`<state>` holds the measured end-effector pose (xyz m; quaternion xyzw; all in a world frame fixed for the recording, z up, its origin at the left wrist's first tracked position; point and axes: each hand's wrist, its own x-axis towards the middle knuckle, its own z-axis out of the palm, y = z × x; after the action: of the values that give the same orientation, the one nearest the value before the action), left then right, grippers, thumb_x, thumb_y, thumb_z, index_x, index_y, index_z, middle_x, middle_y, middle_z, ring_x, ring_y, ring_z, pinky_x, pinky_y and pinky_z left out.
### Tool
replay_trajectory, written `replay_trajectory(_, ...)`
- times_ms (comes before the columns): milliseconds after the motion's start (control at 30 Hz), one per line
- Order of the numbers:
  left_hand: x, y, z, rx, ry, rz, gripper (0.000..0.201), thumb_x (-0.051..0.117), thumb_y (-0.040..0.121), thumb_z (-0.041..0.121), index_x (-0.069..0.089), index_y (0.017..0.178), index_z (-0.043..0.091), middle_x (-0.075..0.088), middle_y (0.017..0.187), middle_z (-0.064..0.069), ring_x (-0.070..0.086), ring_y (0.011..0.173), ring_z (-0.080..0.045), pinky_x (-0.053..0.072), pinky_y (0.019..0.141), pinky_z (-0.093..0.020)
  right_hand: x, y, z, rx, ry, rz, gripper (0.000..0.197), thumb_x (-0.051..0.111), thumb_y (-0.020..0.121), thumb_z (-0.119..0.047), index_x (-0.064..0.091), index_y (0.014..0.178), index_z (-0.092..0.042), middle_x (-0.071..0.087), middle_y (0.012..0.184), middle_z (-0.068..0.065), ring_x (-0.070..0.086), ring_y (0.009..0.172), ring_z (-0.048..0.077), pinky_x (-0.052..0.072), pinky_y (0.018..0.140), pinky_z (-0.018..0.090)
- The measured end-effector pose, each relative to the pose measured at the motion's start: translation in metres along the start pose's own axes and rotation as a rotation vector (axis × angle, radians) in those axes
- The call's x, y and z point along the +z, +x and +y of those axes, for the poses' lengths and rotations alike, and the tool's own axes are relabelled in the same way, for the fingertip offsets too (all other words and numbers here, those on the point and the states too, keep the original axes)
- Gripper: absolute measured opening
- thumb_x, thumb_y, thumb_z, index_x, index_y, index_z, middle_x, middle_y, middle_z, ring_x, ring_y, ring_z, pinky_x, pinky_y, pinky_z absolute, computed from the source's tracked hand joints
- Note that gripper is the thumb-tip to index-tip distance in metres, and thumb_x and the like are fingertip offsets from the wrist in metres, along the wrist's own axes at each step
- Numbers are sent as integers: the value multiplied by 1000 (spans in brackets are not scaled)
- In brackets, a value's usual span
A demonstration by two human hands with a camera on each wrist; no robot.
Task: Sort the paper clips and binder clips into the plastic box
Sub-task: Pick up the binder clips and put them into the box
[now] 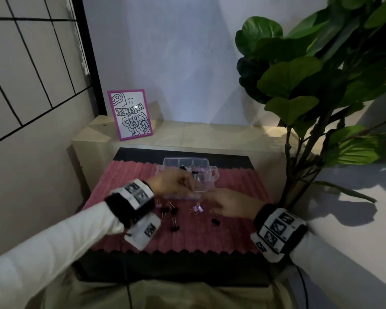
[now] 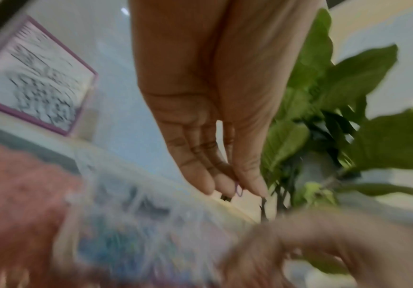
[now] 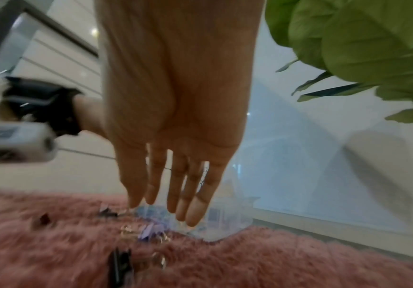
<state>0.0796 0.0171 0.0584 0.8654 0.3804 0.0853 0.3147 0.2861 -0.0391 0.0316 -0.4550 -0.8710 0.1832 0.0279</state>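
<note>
Left hand (image 2: 200, 97) fingers (image 2: 252, 181) — pinched purple paper clip (image 2: 238, 190)

Both hands are over a pink mat (image 1: 221, 233) on the worktop (image 1: 187, 264). The left hand (image 1: 172, 182) is at the clear box (image 1: 188, 162). The right hand (image 1: 231, 202) reaches toward the clips (image 1: 174, 227) (black and purple ones) lying on the mat. A plant (image 1: 310, 81) stands on the right.
</note>
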Motion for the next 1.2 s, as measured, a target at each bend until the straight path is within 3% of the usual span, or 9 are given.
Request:
replay_trajectory(67, -31, -4, -10, -60, -47, 109, 9, 70, 77, 19, 66, 84, 16, 64, 74, 9, 59, 62, 2, 46, 56, -6, 6, 5, -4, -64, -114, -82, 49, 52, 87, -10, 41, 135, -16, 46, 138, 6, 44, 124, 20, 38, 103, 32)
replay_trajectory(200, -62, -4, -28, -164, -187, 223, 16, 63, 81, 2, 65, 79, 18, 67, 71, 3, 65, 52, -3, 49, 45, -12, 18, 15, -5, -86, -270, -175, 61, 50, 89, -12, 23, 144, -15, 29, 148, 7, 31, 133, 21, 36, 104, 34)
replay_trajectory(367, -65, 11, -43, -231, -178, 221, 26, 61, 82, 1, 66, 107, 6, 67, 72, 2, 61, 44, 5, 47, 45, -7, 30, 5, 4, -39, -246, -89, 41, 57, 86, -20, 43, 124, -16, 39, 132, 5, 39, 119, 18, 47, 81, 32)
replay_trajectory(500, -61, 36, -46, -276, -143, 257, 29, 66, 79, 1, 62, 107, 2, 66, 81, -8, 61, 46, -1, 50, 44, -11, 43, -3, 10, -41, 45, 42, 15, 59, 82, -6, 56, 95, -10, 49, 101, 2, 50, 90, 12, 42, 77, 23)
replay_trajectory(667, -53, 61, -38, -271, 31, 253, 20, 68, 76, 1, 63, 95, -4, 62, 83, -10, 52, 55, -6, 40, 36, -5, 38, -7, 8, 118, 425, 115, 11, 68, 77, -2, 60, 80, -9, 51, 71, -9, 54, 57, -3, 48, 53, 15)
replay_trajectory(733, -49, 67, -37, -248, 44, 213, 18, 66, 77, -1, 65, 95, -4, 65, 88, -13, 52, 55, -4, 43, 43, -6, 33, -10, 8, 181, 578, 168, 14, 68, 77, -2, 61, 75, -14, 55, 68, -8, 56, 51, -4, 48, 47, 14)
replay_trajectory(867, -34, 66, -38, -213, 85, -27, 16, 66, 78, 2, 68, 94, 3, 69, 88, -12, 57, 45, 8, 47, 50, -7, 26, -20, 19, 260, 882, 338, 6, 70, 77, -5, 65, 77, -9, 66, 67, -4, 62, 61, 9, 50, 53, 18)
replay_trajectory(1000, -21, 53, -40, -134, 189, -177, 19, 66, 79, 8, 71, 97, 11, 72, 101, -11, 56, 53, 15, 45, 66, -10, 25, -26, 24, 299, 1168, 403, 8, 65, 80, 0, 65, 78, -7, 68, 71, 1, 62, 67, 11, 51, 55, 17)
replay_trajectory(1200, -37, 18, -30, -103, 79, 39, 23, 57, 87, 11, 68, 106, 17, 70, 105, 2, 67, 87, -11, 49, 67, -6, 26, -24, 21, 336, 1342, 373, 10, 56, 86, 1, 63, 82, -5, 69, 80, 3, 67, 77, 11, 55, 64, 18)
